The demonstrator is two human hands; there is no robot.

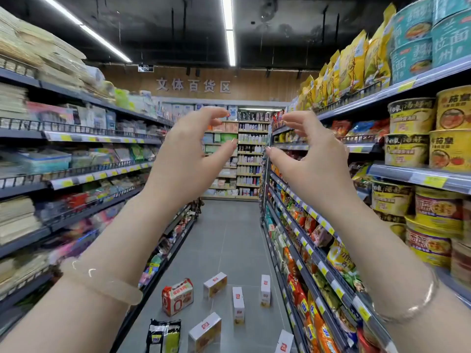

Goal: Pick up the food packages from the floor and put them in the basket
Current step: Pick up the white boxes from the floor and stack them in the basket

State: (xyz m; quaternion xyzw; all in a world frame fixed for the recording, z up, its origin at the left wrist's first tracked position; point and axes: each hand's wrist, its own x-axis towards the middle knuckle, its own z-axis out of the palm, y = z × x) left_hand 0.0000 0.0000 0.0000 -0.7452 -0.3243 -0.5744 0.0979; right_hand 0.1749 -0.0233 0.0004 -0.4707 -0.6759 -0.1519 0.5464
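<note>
Both hands are raised in the aisle, holding nothing: the left hand (188, 159) and right hand (313, 161) have fingers curled and spread wide. The packages (178, 296) lie on the floor (229, 238) between the shelves (76, 174), near the bottom edge.

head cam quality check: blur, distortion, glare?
Head view: wide-angle bend in the shelves; left shelves and right edge smeared by blur; left hand, right hand and floor packages fairly sharp; ceiling light strips blown out; basket not visible.
</note>
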